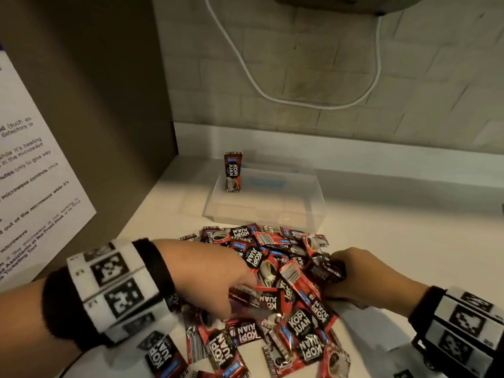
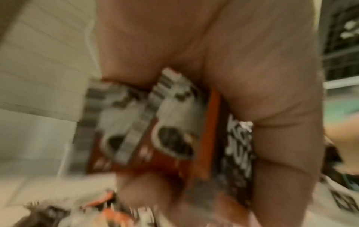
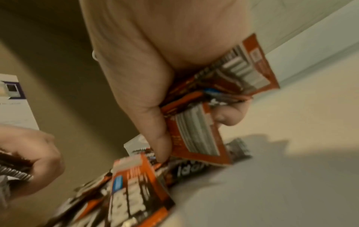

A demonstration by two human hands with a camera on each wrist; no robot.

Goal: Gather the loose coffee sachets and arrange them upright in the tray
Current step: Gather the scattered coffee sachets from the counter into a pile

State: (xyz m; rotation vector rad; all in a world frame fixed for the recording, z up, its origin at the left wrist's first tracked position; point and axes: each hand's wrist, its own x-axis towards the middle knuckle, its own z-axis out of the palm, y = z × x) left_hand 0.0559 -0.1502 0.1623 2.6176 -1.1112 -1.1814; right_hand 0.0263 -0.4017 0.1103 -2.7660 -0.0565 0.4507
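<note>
White counter (image 1: 395, 241) under everything, running out well beyond the fingers on all sides. Pale upstand strip (image 1: 354, 148) along its back edge, far ahead of the fingertips. Above that, tiled wall (image 1: 409, 77), grubby patch mid-way. White cable (image 1: 272, 96) hangs in a loop on the tiles, high above and ahead of the fingers; both ends rise toward a grey unit (image 1: 354, 4), cut off by the frame. Brown side panel (image 1: 95, 91) to the fingers' left, bearing a printed notice (image 1: 32, 192) about a microwave; text partly legible.

Left hand (image 1: 218, 279) low, fingers (image 2: 281, 107) curled, gripping sachets (image 2: 174, 130); right hand (image 1: 365, 276) likewise clutching bundle (image 3: 204, 122).
</note>
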